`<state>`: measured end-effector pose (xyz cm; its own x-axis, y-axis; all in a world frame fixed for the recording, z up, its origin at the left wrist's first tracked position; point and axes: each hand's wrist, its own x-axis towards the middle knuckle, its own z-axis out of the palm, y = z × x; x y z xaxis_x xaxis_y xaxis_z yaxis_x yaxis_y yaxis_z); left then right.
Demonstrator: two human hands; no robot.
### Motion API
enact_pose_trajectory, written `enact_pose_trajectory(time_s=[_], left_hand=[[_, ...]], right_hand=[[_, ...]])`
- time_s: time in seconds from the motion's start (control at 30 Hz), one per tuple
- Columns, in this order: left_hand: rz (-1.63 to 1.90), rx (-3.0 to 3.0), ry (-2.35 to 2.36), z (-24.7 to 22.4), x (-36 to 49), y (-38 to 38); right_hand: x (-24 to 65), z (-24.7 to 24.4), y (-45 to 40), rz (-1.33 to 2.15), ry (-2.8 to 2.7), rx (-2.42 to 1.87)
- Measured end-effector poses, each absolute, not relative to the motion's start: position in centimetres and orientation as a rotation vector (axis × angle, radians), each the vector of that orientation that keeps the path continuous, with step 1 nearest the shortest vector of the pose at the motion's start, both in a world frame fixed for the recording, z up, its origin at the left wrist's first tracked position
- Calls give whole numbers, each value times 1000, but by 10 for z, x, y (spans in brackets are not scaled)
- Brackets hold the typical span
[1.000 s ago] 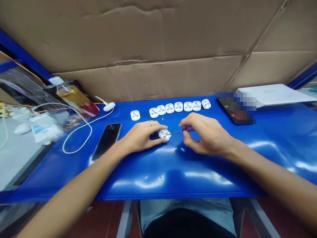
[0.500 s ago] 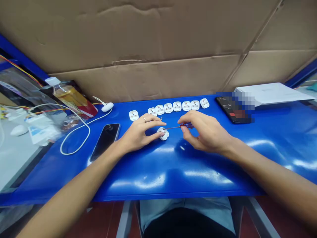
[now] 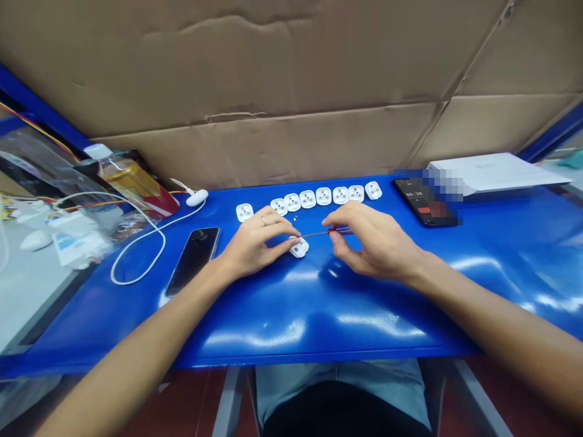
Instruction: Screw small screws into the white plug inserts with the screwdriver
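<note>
"Seven plugs (image 3: 323,196) form a row across the counter (image 3: 364,303) in the head view. And what's being gripped?"

"Left hand (image 3: 255,243): thumb and fingertips pinching the held plug (image 3: 300,249). Right hand (image 3: 376,243): pinching a screwdriver (image 3: 315,234) by its red handle, shaft reaching the held plug's far edge."

"Is the tip in a screw?"

"Can't tell; it ends at the left fingertips."

"Where's the held plug?"

"On the near side of the row, by its left half. A small metal bit (image 3: 295,218) lies between them."

"What else is around the row?"

"One lone plug (image 3: 244,212) off its left end; farther left, a tilted bottle (image 3: 132,182); left and nearer, a dark phone (image 3: 194,261); right of the row, a lit phone (image 3: 412,194) beside a white box (image 3: 496,173)."
</note>
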<state>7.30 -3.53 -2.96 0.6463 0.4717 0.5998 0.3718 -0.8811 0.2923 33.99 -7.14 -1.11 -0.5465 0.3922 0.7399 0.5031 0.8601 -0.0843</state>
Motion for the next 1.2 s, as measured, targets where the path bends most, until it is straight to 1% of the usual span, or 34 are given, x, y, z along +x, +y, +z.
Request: enact_pose_trajectory(time_s=[0.27,0.5,0.57,0.7,0.83,1.03,1.2], left_hand=[[1041,2688,789,-30,73,-35],[1133,2655,1033,-27,66,-18],[1035,2721,1004,-26,66,-8],[726,2752,930,-28,70,9],[491,2806,970,-32,76,17],[454,2816,1018,-37,77,20],[476,2827,1087,-27,75,15]], right_hand=[[340,-9,-71,-213,-2183,-641],[351,-11,-63,-269,-2098,-710],[354,-12,-59,-285,-2107,-729],[357,-14,-56,-261,-2099,-746],[357,-14,-57,-240,-2111,-776],[357,-15,-56,-224,-2108,-789],[358,-17,-55,-231,-2108,-801]])
